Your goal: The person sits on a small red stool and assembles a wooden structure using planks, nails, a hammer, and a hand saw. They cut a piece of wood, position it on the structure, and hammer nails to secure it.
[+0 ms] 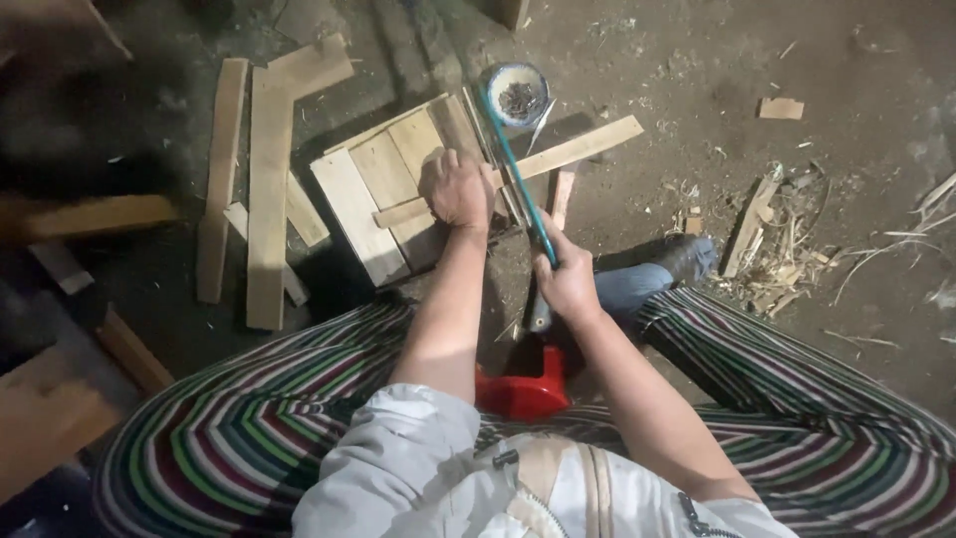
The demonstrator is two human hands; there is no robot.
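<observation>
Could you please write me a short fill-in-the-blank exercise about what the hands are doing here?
1. The right hand grips a ____ with a teal frame.
2. The left hand presses down on a wooden ____ laid across the panel.
3. The bowl beyond the panel holds ____.
4. The person sits on a ____ stool.

Missing words: saw; strip; nails; red

The saw handle was concealed inside the right hand. The red stool was mostly covered by the arms. Bowl contents were too small to identify.
</observation>
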